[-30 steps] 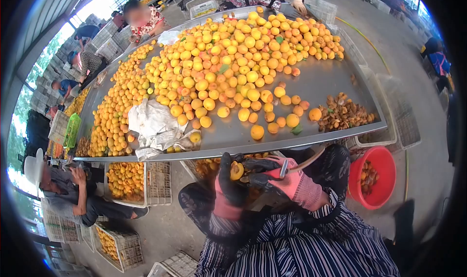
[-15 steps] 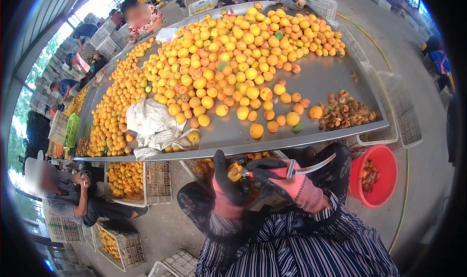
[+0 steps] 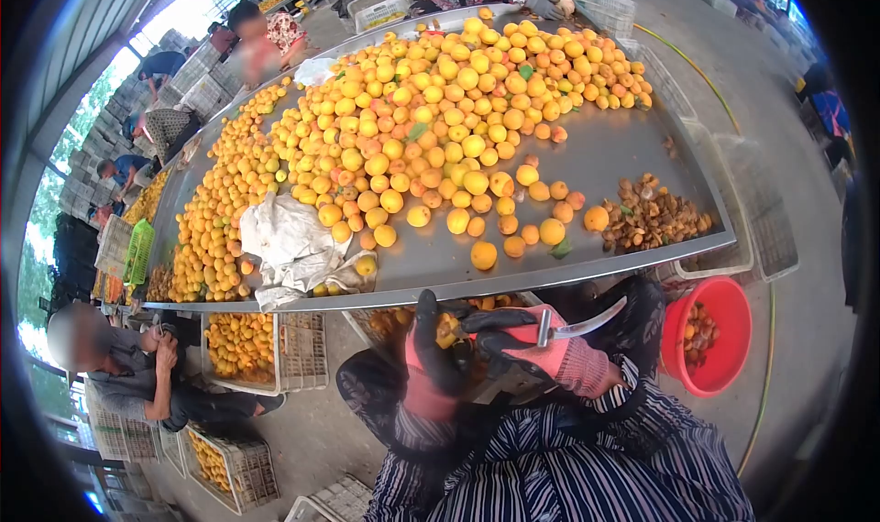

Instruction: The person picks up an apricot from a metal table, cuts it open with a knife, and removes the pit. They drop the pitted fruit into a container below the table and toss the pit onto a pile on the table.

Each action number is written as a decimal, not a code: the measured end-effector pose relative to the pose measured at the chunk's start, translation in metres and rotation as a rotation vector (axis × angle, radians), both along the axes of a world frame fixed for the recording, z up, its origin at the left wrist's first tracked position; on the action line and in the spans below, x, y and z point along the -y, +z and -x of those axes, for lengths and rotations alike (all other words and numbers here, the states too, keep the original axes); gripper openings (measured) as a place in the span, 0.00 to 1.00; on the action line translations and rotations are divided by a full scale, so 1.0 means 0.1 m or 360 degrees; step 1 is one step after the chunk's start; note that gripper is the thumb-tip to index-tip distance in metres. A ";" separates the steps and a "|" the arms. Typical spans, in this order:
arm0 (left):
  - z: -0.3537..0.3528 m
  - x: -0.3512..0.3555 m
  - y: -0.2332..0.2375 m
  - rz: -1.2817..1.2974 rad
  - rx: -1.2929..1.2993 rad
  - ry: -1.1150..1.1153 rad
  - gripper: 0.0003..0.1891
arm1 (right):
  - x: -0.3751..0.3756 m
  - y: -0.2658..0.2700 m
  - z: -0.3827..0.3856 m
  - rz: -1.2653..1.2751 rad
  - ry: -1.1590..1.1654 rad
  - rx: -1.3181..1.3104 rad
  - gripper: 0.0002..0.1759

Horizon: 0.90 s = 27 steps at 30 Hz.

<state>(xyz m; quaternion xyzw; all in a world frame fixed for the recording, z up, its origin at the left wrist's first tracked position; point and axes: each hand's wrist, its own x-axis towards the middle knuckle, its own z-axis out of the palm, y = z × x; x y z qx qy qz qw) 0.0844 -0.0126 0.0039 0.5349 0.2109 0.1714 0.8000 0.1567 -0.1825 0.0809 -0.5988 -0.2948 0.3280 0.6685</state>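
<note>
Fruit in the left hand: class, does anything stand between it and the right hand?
Nothing clearly visible: the right hand is close beside the fruit in the left hand. The tool's curved metal part points away; its other end is unclear.

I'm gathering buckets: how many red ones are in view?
1: the red bucket, on the floor by the near right corner of the metal table, right of the right hand. Others may be hidden farther back.
</note>
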 end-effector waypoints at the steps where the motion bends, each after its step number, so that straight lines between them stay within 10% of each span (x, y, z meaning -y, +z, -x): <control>1: -0.03 -0.02 0.10 0.0755 -0.0001 0.0222 0.41 | -0.02 -0.06 0.02 -0.0271 -0.0092 -0.0475 0.20; 7: -0.06 0.02 0.05 0.0364 -0.0217 -0.0119 0.40 | 0.05 0.02 -0.20 0.0411 0.0241 0.0750 0.23; 10: -0.14 0.12 0.22 0.0618 -0.0083 0.0208 0.41 | 0.08 0.02 -0.12 0.0004 -0.0036 -0.0231 0.21; 15: -0.15 0.08 0.07 0.0556 -0.0100 0.0002 0.21 | 0.09 -0.06 -0.17 0.0040 0.0099 0.0334 0.22; 19: -0.24 0.24 0.60 -0.0166 -0.0241 -0.0239 0.22 | 0.18 -0.10 -0.17 -0.0042 -0.0016 -0.0259 0.20; 23: -0.36 0.24 0.54 0.0642 -0.0130 0.0067 0.22 | 0.18 -0.43 -0.18 -0.0125 -0.0161 -0.0067 0.19; 25: -0.39 0.23 0.54 0.0744 -0.0033 -0.0006 0.20 | 0.16 -0.39 -0.16 -0.0578 -0.0109 -0.1037 0.18; 26: -0.38 0.23 0.49 0.0740 -0.0036 -0.0006 0.20 | 0.13 -0.61 -0.14 -0.0435 -0.0216 -0.0827 0.17; 27: -0.34 0.24 0.39 0.0074 0.0061 -0.0012 0.19 | 0.17 -0.63 -0.14 -0.0439 -0.0225 -0.0830 0.17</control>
